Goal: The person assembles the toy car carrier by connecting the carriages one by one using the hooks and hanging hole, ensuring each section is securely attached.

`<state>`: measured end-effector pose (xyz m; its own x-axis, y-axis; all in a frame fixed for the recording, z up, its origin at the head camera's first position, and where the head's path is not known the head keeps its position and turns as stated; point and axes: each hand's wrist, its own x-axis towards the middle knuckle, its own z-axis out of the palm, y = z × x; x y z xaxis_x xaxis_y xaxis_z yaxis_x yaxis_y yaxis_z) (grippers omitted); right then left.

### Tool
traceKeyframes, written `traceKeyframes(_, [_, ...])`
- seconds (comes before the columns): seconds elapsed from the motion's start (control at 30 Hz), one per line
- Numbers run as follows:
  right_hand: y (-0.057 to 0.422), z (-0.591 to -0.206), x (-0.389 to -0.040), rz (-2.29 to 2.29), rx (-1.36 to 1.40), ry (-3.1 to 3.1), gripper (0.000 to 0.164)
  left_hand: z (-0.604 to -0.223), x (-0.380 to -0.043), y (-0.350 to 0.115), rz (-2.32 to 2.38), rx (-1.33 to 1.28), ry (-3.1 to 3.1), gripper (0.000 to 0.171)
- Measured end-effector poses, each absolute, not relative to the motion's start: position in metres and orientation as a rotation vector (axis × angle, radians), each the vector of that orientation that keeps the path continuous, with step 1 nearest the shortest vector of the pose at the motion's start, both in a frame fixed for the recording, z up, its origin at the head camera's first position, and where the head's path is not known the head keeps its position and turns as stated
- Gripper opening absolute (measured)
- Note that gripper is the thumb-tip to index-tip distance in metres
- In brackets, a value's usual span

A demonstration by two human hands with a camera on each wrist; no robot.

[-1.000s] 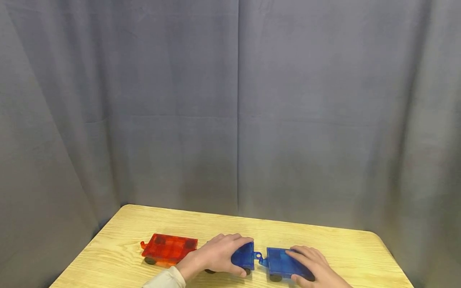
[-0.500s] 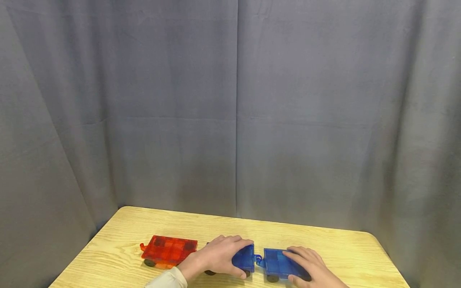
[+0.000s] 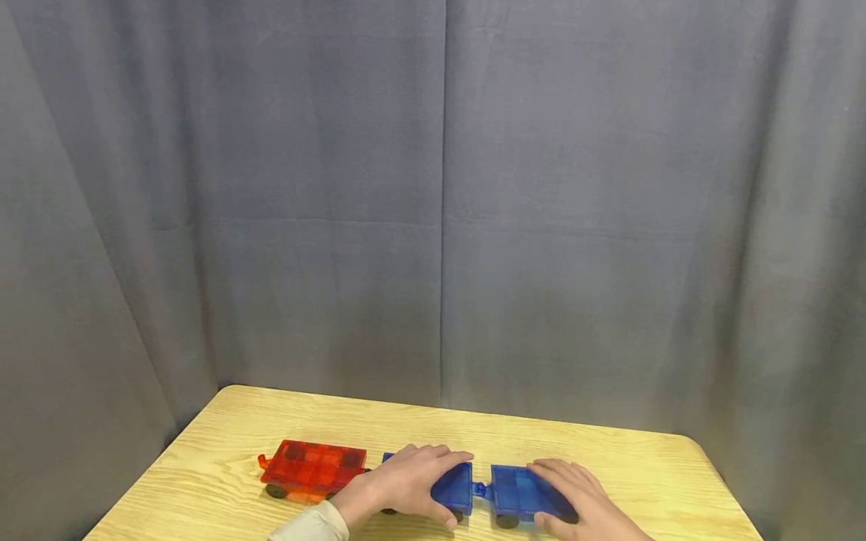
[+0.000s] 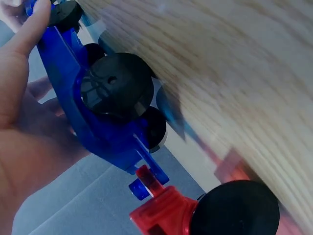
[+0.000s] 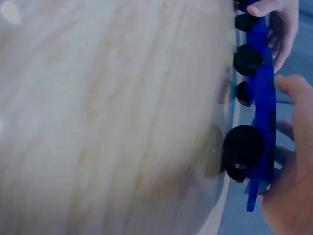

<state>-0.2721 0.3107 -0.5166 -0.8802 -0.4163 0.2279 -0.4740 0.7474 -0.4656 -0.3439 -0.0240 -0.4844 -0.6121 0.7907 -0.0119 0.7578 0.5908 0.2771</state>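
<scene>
My left hand (image 3: 413,481) spans the top of a translucent blue toy train car (image 3: 456,492), thumb on the near side, palm hiding much of it. A second blue toy train car (image 3: 510,487) is held by my right hand (image 3: 575,497) across its right part. Between them the right car's hook (image 3: 479,490) sits in the ring of the middle car. In the left wrist view, a red car (image 4: 164,210) has its end piece overlapping the middle car's blue coupling (image 4: 142,186). Black wheels (image 5: 243,146) show under the right car in the right wrist view.
The red toy train car (image 3: 314,464) stands left of my left wrist, with a free hook (image 3: 263,460) on its left end. All cars stand in a row on the wood-grain table (image 3: 433,424). A grey curtain (image 3: 433,225) hangs behind and at the sides.
The right blue car has moved left with my right hand, closing the gap to the middle car. Its hook has gone from beside the ring into it. My left hand keeps its hold.
</scene>
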Motion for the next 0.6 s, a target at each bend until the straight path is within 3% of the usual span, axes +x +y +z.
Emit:
traceKeyframes(0.1, [0.308, -0.508, -0.275, 0.865, 0.577, -2.856, 0.072, -0.481, -0.343, -0.031, 0.458, 1.277, 2.700, 0.092])
traceKeyframes(0.33, [0.312, -0.489, -0.277, 0.585, 0.324, -2.753, 0.090, -0.469, -0.352, -0.073, 0.703, 1.082, 3.038, 0.073])
traceKeyframes(0.6, [0.315, -0.480, -0.275, 0.559, 0.212, -2.800, 0.093, -0.481, -0.360, -0.124, 0.490, 0.904, 3.175, 0.080])
